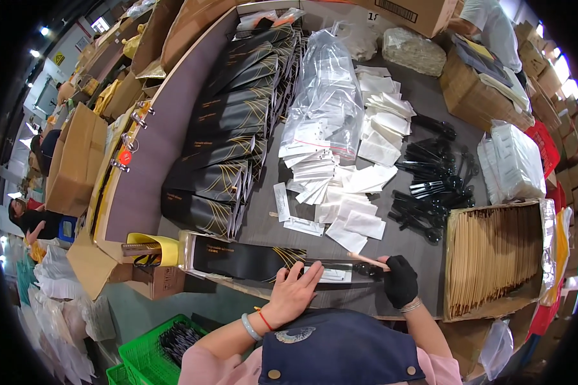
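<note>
A black paper sleeve with gold lines (241, 260) lies along the near edge. My left hand (295, 289) rests flat on its right end, fingers stretched out. A slim white packet (336, 275) sticks out to the right of these fingers, and beside it lies a black plastic spoon (366, 269). My right hand (401, 282), in a black glove, is closed around a pale wooden stick (368, 260) like a pair of chopsticks, pointing left above the spoon. Whether that hand also touches the spoon handle is hidden.
Stacked black sleeves (221, 128) line the left. Mid-table lie white packets (311, 170), folded napkins (382, 128) and black spoons (430, 160). A carton of wooden chopsticks (494, 263) stands at right. Green crates (151, 353) sit below left; another person (494, 29) stands far right.
</note>
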Tool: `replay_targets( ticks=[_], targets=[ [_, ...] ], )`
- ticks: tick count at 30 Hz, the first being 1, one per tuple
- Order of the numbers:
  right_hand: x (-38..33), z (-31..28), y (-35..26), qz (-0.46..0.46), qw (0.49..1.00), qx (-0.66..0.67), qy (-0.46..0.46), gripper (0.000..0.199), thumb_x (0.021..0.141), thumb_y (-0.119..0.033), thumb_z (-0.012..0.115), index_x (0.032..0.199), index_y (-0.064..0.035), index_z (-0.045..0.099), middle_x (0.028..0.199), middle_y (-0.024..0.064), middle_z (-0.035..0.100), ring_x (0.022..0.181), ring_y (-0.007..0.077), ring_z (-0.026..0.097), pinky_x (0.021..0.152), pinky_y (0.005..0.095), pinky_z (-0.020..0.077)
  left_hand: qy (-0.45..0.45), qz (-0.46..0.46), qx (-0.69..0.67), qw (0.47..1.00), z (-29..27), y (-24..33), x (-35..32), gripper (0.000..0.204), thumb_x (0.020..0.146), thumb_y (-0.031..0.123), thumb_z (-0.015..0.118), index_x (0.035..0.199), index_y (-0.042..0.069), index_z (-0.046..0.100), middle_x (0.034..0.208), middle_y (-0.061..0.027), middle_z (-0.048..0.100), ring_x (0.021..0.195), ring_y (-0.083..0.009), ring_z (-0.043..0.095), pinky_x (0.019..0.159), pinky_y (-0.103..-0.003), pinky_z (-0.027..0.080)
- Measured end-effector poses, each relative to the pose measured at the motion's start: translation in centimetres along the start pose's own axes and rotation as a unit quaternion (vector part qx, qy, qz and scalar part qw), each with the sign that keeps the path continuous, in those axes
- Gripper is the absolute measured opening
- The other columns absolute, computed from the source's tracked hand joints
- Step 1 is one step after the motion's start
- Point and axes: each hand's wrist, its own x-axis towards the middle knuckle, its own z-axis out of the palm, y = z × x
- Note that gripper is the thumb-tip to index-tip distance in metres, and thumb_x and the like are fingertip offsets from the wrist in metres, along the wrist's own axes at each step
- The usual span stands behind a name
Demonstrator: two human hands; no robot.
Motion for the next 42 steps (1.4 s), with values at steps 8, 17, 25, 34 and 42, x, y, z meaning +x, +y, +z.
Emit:
replay_targets(
  ticks=[8, 17, 25, 34, 42],
  targets=[
    [0.9, -1.2, -1.0, -0.141, 0.976, -0.078, -0.146, 0.040, 0.082, -0.017, 0.069, 0.121, -0.0248, 0.064, 0.083, 0.0073, 0.065, 0.072, 0.0280, 0.062, 0.062, 0.0398, 0.0493, 0.022, -0.015, -0.049, 0.998, -1.1, -2.3, -0.9, 0.065, 0.069, 0.028, 0.078, 0.129, 0.013, 0.057, 0.139, -0.0002, 0.049, 0.121, -0.0281, 0.043, 0.097, -0.045, 0.032],
    [2.1, 2.2, -1.6, -0.182, 0.960, -0.072, -0.201, 0.040, 0.083, -0.017, 0.067, 0.123, -0.0215, 0.061, 0.085, 0.0073, 0.066, 0.075, 0.0286, 0.061, 0.067, 0.0409, 0.0488, 0.027, -0.032, -0.139, 0.989, -0.7, -3.8, 1.1, 0.072, 0.060, 0.027, 0.085, 0.123, 0.005, 0.058, 0.129, -0.0074, 0.053, 0.116, -0.0322, 0.046, 0.101, -0.048, 0.036],
    [1.3, 1.0, 0.0, 0.022, 0.992, 0.070, -0.102, 0.013, 0.077, -0.013, 0.076, 0.088, -0.0072, 0.072, 0.085, 0.0092, 0.069, 0.083, 0.0228, 0.065, 0.074, 0.0346, 0.0532, 0.031, -0.012, -0.101, 0.994, -0.3, -2.2, 3.3, 0.075, 0.057, 0.023, 0.085, 0.125, 0.007, 0.056, 0.126, -0.0074, 0.053, 0.112, -0.0303, 0.047, 0.099, -0.046, 0.037],
    [2.6, 2.6, -3.4, -0.124, 0.989, -0.041, -0.076, 0.053, 0.067, -0.033, 0.083, 0.108, -0.0086, 0.059, 0.104, 0.0103, 0.060, 0.095, 0.0302, 0.057, 0.080, 0.0408, 0.0458, 0.042, 0.058, -0.069, 0.995, -0.5, -1.0, 5.7, 0.056, 0.068, 0.017, 0.074, 0.122, 0.018, 0.060, 0.116, -0.0102, 0.054, 0.105, -0.0310, 0.050, 0.089, -0.041, 0.041],
    [2.7, -2.0, -3.4, -0.072, 0.983, -0.147, -0.076, 0.054, 0.060, -0.041, 0.081, 0.100, -0.0107, 0.062, 0.092, 0.0093, 0.061, 0.094, 0.0306, 0.057, 0.083, 0.0458, 0.0398, -0.089, 0.080, 0.009, 0.993, -9.8, -5.4, 5.9, 0.016, 0.068, 0.010, 0.062, 0.083, 0.012, 0.062, 0.095, -0.0123, 0.054, 0.091, -0.0327, 0.053, 0.075, -0.044, 0.045]
  ],
)
